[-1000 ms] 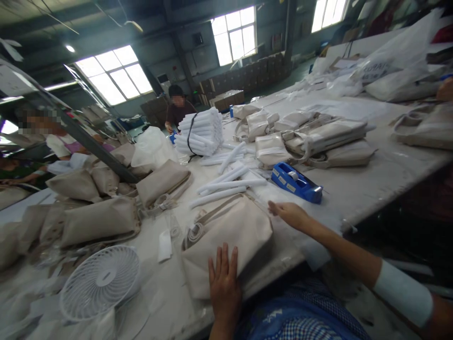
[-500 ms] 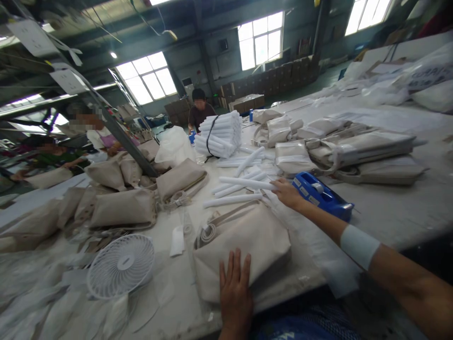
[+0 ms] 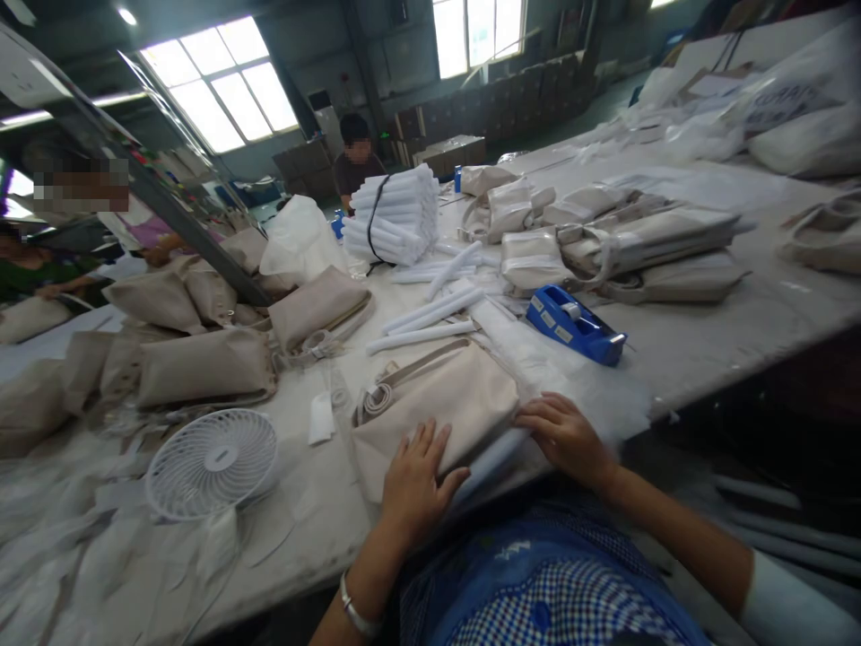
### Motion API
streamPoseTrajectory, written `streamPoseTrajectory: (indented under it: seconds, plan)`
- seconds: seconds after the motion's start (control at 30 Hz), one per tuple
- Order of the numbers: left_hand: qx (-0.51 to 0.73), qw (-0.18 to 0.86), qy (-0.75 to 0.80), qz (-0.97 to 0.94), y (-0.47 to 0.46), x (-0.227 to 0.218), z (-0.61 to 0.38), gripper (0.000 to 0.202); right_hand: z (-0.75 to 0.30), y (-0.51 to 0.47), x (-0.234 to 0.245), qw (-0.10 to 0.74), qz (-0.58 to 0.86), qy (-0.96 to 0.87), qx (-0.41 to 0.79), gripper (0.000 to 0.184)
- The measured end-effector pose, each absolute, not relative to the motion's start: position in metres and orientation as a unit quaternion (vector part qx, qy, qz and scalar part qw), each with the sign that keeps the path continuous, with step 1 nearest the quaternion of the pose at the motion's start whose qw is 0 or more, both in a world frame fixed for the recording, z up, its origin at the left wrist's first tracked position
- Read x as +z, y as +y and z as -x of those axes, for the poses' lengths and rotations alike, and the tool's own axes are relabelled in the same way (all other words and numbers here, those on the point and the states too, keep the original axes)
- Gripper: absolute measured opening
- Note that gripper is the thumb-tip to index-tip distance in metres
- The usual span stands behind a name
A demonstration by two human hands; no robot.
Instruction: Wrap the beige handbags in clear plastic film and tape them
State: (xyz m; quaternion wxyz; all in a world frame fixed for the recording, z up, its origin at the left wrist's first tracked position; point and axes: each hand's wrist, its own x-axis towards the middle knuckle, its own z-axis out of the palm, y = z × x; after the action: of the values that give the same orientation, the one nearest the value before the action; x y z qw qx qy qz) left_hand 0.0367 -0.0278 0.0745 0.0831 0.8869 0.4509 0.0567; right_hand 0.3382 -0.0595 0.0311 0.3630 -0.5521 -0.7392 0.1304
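A beige bag (image 3: pixel 450 390) lies on its side on the table before me, its strap coiled at the left end. My left hand (image 3: pixel 421 480) rests flat on the bag's near side, fingers stretched and thumb apart. Along the bag's near edge lies a white tube-like roll (image 3: pixel 496 456), partly hidden behind the left thumb. My right hand (image 3: pixel 565 438) is at the bag's right corner, its bent fingers closed over the roll's right end. Beyond the bag are several similar white rolls (image 3: pixel 430 314) and a blue tape dispenser (image 3: pixel 575 325).
A white round fan grille (image 3: pixel 212 462) lies at the left. More beige bags (image 3: pixel 205 368) are piled behind it, and wrapped bags (image 3: pixel 659 242) at the back right. A strapped bundle of white rolls (image 3: pixel 394 215) stands at the back. Clear plastic sheeting (image 3: pixel 571 381) spreads right of the bag. Other people are across the table.
My right hand has brought a white roll from the loose ones back to the bag's near edge. My left hand stays on the bag, its thumb now spread. The view has tilted down.
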Motion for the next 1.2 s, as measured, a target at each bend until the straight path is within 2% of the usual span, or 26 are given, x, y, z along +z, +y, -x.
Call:
streamPoseTrajectory:
  seconds: [0.1,0.17,0.33,0.47,0.57,0.7,0.83,1.0,1.1,1.2]
  plan:
    - [0.048,0.071,0.449,-0.889,-0.028,0.072,-0.037,0.075,-0.308,-0.054,0.009,0.393,0.589,-0.702,0.075,0.031]
    - [0.055,0.047,0.458,-0.886,-0.03,0.065,-0.039,0.075,-0.298,-0.051,0.003,0.4,0.604,-0.686,0.069,0.032]
    - [0.092,-0.011,0.469,-0.878,-0.039,0.044,-0.043,0.074,-0.316,-0.062,0.004,0.411,0.603,-0.678,0.084,0.028]
    - [0.107,-0.031,0.475,-0.873,-0.043,0.036,-0.044,0.08,-0.338,-0.069,0.009,0.442,0.633,-0.624,0.118,0.037]
    - [0.111,-0.021,0.474,-0.873,-0.043,0.039,-0.044,0.075,-0.343,-0.061,0.009,0.443,0.628,-0.619,0.164,0.03]
    - [0.108,0.0,0.476,-0.873,-0.043,0.046,-0.044,0.067,-0.343,-0.049,0.004,0.45,0.617,-0.627,0.155,0.022]
    - [0.102,-0.019,0.485,-0.868,-0.045,0.041,-0.046,0.068,-0.34,-0.051,0.009,0.418,0.623,-0.647,0.14,0.025]
    - [0.111,-0.048,0.496,-0.86,-0.049,0.026,-0.05,0.074,-0.328,-0.06,0.037,0.389,0.566,-0.718,0.111,0.04]
    - [0.112,-0.052,0.503,-0.855,-0.051,0.023,-0.052,0.074,-0.32,-0.057,0.042,0.342,0.509,-0.774,0.154,0.043]
    - [0.107,-0.05,0.514,-0.85,-0.053,0.027,-0.058,0.074,-0.32,-0.053,0.027,0.311,0.484,-0.789,0.214,0.046]
